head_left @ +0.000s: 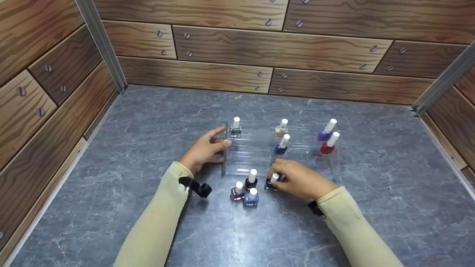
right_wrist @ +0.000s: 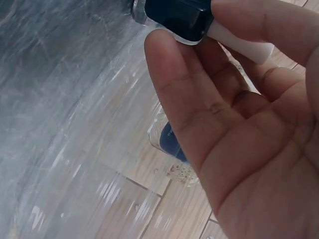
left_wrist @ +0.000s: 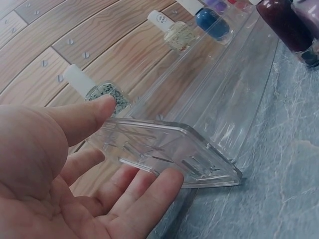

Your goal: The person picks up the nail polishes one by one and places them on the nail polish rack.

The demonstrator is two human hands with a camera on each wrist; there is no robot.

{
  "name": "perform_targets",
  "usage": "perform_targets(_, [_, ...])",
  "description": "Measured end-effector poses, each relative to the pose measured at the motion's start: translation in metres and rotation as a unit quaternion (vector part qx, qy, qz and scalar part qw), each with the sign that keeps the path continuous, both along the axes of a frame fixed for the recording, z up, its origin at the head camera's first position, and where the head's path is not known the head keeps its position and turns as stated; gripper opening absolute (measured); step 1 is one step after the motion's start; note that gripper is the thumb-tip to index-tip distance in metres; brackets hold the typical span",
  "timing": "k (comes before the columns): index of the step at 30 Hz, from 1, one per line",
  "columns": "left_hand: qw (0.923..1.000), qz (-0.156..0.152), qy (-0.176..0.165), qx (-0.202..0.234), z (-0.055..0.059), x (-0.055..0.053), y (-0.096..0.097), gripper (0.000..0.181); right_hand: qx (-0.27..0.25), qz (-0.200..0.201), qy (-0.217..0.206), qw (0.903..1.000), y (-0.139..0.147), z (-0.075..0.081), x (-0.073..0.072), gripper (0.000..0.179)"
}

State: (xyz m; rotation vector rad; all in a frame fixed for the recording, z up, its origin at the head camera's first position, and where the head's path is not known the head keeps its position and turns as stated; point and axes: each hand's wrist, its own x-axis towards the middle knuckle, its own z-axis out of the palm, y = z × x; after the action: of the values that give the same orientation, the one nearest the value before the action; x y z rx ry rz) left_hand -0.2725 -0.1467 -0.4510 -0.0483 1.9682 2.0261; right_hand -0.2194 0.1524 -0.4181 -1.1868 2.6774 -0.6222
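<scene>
A: Where's the dark polish bottle [head_left: 272, 184]?

B: In the right hand [head_left: 298, 180], just in front of the clear stepped rack [head_left: 245, 157], about midway along it. Thumb and fingers pinch the bottle, parted only by its width.

A: How does its long axis run?

B: Close to upright, cap uppermost, so across the rack's left-to-right length. I can't tell whether its base touches the bench [head_left: 289, 233].

A: And the left hand [head_left: 206, 150]?

B: At the rack's left end panel, half spread, thumb over the edge and fingers against the outer side. It grips lightly; I'd judge it is steadying the rack.

A: Which hand is nearer the front steps?

B: The right, I'd say: they lie straight beyond its fingertips, away from the person. Five bottles [head_left: 281, 149] stand on the rack.

A: Anything beside the held one?

B: Three loose bottles [head_left: 251, 200], to its left, between the hands and closer to the person.
</scene>
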Motion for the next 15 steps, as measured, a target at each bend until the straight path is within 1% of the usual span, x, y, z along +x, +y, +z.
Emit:
perform_targets(4, [1.0,0.001,-0.007,-0.004,-0.001,-0.0001,-0.0005,0.069,-0.003,0.008,-0.007,0.9999,-0.002,-0.0011,0.0007,0.015])
perform_targets(8, [0.9999,0.003,-0.01,-0.001,-0.0016,0.0,-0.0012,0.07,0.004,0.007,-0.026,0.9996,-0.0034,-0.0011,0.0019,0.016])
perform_targets(15, [1.0,-0.001,-0.006,-0.001,-0.0012,-0.0003,0.0006,0.071,-0.003,0.025,-0.035,0.9991,0.0013,-0.0027,-0.0024,0.016])
